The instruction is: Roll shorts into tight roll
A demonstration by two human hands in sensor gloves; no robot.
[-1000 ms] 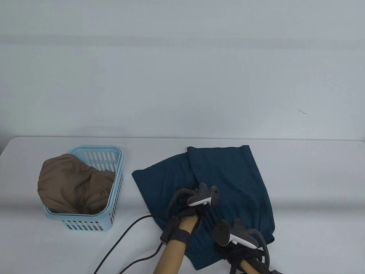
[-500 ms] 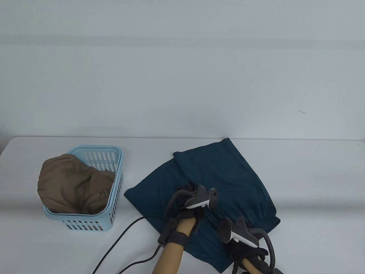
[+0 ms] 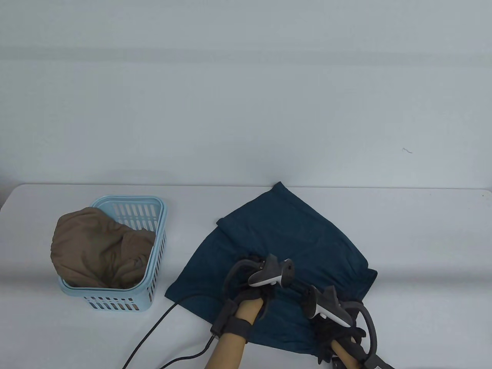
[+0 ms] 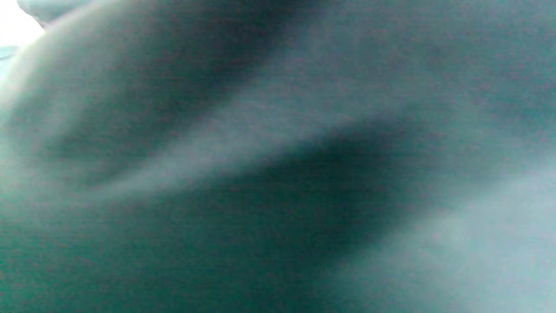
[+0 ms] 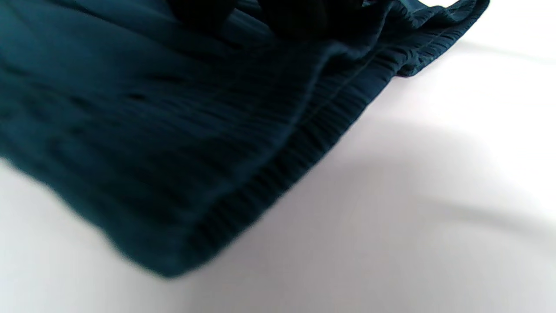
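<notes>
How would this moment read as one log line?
shorts: flat, unrolled | left hand: on shorts | right hand: on shorts | basket: brown garment

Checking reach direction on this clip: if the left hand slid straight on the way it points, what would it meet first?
More of the teal shorts: the left hand rests on them pointing away from the person. Beyond lies bare table, though depth is unclear.

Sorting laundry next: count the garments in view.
2. Teal shorts spread on the table under both hands; brown garment in the blue basket. More may lie beneath it.
</notes>
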